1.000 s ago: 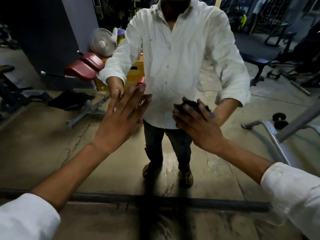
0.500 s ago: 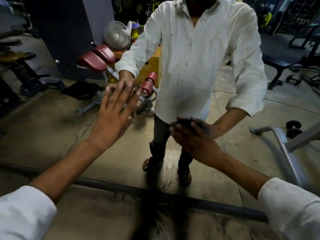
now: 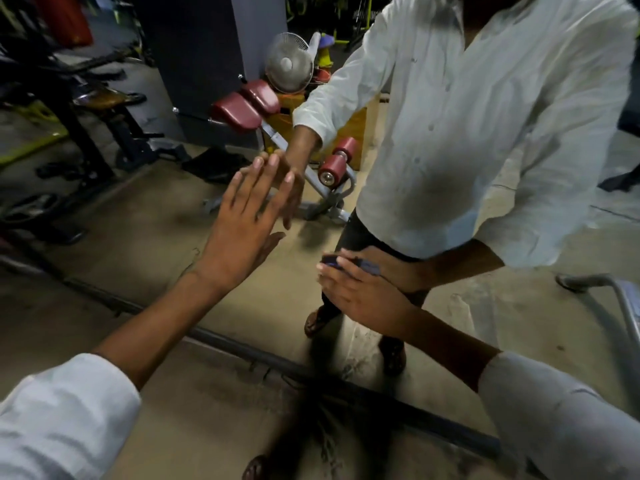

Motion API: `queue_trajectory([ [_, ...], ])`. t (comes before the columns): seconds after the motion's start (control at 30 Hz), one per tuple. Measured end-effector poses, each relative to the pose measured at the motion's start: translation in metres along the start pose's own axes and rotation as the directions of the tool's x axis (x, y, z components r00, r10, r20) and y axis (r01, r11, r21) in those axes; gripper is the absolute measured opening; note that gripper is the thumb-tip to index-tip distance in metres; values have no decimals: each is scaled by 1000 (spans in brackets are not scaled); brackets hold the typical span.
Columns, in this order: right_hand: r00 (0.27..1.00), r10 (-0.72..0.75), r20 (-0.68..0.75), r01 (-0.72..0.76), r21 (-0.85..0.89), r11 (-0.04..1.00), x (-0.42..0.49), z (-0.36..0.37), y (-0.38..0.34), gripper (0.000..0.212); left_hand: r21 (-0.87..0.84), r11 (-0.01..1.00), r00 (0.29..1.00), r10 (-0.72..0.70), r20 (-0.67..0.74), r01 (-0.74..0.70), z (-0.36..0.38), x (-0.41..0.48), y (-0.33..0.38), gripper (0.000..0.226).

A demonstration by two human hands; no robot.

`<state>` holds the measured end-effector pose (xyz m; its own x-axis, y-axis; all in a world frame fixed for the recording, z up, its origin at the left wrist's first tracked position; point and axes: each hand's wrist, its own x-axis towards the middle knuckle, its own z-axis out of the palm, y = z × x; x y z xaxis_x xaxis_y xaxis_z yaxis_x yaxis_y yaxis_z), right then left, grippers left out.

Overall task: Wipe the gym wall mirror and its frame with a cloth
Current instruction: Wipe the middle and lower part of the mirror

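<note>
The wall mirror [image 3: 138, 216] fills most of the view and reflects me in a white shirt. Its dark bottom frame [image 3: 242, 346] runs slantwise across the lower part, just above the concrete floor. My left hand [image 3: 242, 233] lies flat on the glass with straight, spread fingers, meeting its own reflection. Low on the glass, a little above the frame, my right hand [image 3: 363, 296] presses a dark blue cloth [image 3: 367, 266] against the mirror. The cloth shows only past my fingertips; the rest is hidden under my hand.
In the reflection a gym bench with maroon pads [image 3: 249, 105], a pedestal fan [image 3: 289, 67], a yellow box [image 3: 353, 126] and dark machines [image 3: 86, 109] stand behind me. A grey metal rail [image 3: 620, 299] shows at the right edge. My foot [image 3: 256, 467] stands near the frame.
My right hand has slid the cloth down the glass toward the bottom frame. My head has turned, so the view tilts and shifts left. The left hand stays flat on the mirror.
</note>
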<state>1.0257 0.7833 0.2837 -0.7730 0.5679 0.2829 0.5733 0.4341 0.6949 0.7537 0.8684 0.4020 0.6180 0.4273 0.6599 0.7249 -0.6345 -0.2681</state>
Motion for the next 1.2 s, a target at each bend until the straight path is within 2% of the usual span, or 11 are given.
queue_trajectory([
  [0.1,948,295,-117,-248,304,920,48,-30,33,41,8,999,999,51,-5,-51,-1,0,-9,104],
  [0.2,902,368,-225,-316,238,919,72,-41,42,38,25,994,994,111,-13,-111,3,-4,-29,97],
  [0.3,975,183,-126,-195,-96,976,67,-11,11,44,42,991,992,124,1,-123,13,-18,-54,100],
  [0.5,912,-236,335,277,-82,957,60,36,-55,43,48,983,984,174,22,-175,34,-47,-94,103],
  [0.63,995,96,-18,-96,1,995,104,4,-16,40,45,971,972,233,28,-234,45,-53,-125,98],
  [0.73,905,329,-269,-325,61,944,143,-23,14,39,26,965,965,262,11,-262,50,-54,-130,94],
  [0.83,847,421,-325,-429,52,902,158,-14,7,51,9,965,965,263,2,-263,54,-53,-128,100],
  [0.9,904,345,-254,-360,-16,933,152,7,-19,55,17,963,963,268,10,-268,56,-52,-128,104],
  [0.97,993,118,1,-117,-120,986,131,38,-54,56,54,961,962,272,13,-272,58,-53,-128,103],
  [1.07,933,-74,352,131,-141,981,104,60,-88,55,122,954,961,276,1,-274,61,-54,-126,104],
  [1.2,939,-121,322,163,-108,981,107,43,-74,52,174,946,961,278,0,-274,63,-54,-124,106],
])
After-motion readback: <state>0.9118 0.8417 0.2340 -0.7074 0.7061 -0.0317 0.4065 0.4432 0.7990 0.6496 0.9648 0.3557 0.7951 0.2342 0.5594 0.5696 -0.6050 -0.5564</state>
